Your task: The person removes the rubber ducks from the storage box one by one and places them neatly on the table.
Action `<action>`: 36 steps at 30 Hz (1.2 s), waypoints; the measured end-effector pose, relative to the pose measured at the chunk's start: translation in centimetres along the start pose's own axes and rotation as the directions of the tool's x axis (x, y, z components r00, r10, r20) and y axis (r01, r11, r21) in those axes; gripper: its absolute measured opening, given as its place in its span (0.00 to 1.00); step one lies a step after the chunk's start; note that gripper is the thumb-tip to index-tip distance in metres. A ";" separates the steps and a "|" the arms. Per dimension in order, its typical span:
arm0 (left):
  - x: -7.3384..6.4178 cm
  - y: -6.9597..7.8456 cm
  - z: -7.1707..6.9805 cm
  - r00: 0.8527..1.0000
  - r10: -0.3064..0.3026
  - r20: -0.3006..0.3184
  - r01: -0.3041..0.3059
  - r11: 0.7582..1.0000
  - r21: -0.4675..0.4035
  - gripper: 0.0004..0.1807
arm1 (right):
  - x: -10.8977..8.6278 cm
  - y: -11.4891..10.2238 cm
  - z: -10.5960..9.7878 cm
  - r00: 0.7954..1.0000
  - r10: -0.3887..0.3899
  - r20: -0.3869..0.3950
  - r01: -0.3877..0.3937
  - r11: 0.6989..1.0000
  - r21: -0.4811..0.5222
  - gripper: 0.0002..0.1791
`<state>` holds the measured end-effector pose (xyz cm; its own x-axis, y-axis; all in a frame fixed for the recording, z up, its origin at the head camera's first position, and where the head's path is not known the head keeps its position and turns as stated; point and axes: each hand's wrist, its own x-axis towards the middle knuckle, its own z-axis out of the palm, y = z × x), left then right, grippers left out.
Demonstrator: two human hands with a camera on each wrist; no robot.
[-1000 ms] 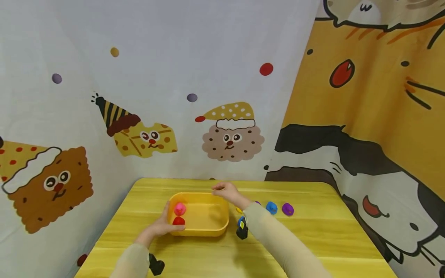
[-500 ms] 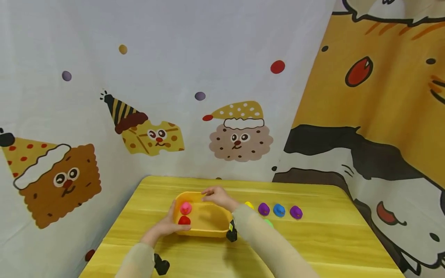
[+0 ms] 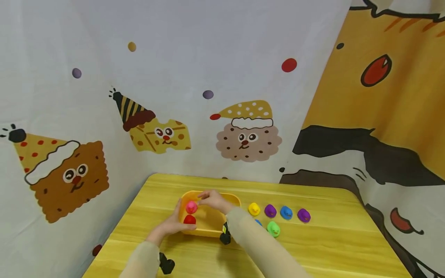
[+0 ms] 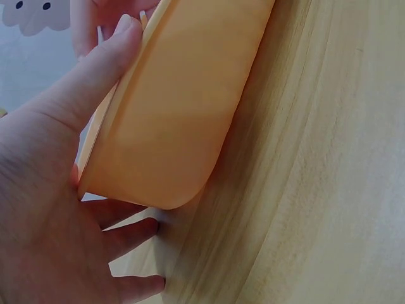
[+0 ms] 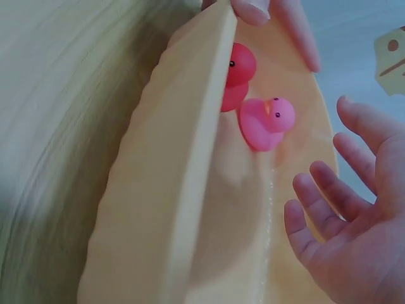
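A yellow plastic basin point(image 3: 210, 233) stands on the table with a pink rubber duck point(image 3: 191, 207) and a red rubber duck point(image 3: 189, 220) inside at its left end. My left hand point(image 3: 174, 223) grips that end, its thumb over the front rim and its fingers along the end wall. In the left wrist view the thumb lies on the rim beside the orange-looking wall point(image 4: 171, 114). Above the basin, close to the pink duck, is my right hand point(image 3: 213, 200). Its fingers are loosely bent and hold nothing, as the right wrist view shows.
Right of the basin sit several rubber ducks: a yellow duck point(image 3: 254, 209), a purple duck point(image 3: 270, 211), a blue duck point(image 3: 286, 212), another purple duck point(image 3: 304, 215) and a green duck point(image 3: 273, 229). My right sleeve partly hides another blue duck point(image 3: 258, 222). A printed cloth hangs behind the wooden table point(image 3: 333, 247).
My right hand has moved left across the basin, towards the pink duck. The head view has turned slightly right, and the sleeve uncovers more ducks. The left hand stays on the basin.
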<state>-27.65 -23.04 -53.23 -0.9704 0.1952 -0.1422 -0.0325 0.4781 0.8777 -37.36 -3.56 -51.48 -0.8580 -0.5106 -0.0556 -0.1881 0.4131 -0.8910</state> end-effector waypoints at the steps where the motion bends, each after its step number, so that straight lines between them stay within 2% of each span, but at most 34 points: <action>1: -0.1 0.1 0.0 1.000 -0.002 -0.001 0.002 1.000 -0.006 0.71 | 0.0 -0.1 0.2 1.000 -0.002 -0.003 0.002 1.000 -0.005 0.19; 9: 0.0 0.0 0.0 1.000 0.002 -0.005 -0.002 1.000 0.017 0.71 | -0.2 -0.7 1.3 0.999 0.021 -0.025 -0.022 0.999 -0.030 0.19; 17: 0.8 -1.6 0.1 1.000 -0.025 -0.017 0.025 1.000 -0.019 0.73 | 0.4 0.4 2.4 0.999 0.017 -0.038 -0.018 0.999 -0.045 0.20; 26: -0.2 0.3 0.1 1.000 0.003 -0.015 -0.003 1.000 -0.004 0.71 | 0.8 0.9 2.7 1.000 0.008 -0.010 -0.008 1.000 -0.022 0.23; 31: -0.2 0.4 0.1 1.000 -0.008 -0.023 0.008 1.000 -0.003 0.71 | 1.0 0.9 2.9 1.000 0.020 0.016 -0.020 1.000 -0.015 0.24; 36: -0.2 0.2 0.3 1.000 0.009 -0.017 -0.008 0.999 0.038 0.71 | 1.0 0.5 3.3 0.999 0.016 0.037 -0.015 1.000 -0.018 0.26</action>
<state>-27.39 -22.73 -53.11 -0.9746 0.1848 -0.1266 -0.0155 0.5083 0.8610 -36.75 -6.29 -53.48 -0.8425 -0.5318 -0.0864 -0.1835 0.4340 -0.8820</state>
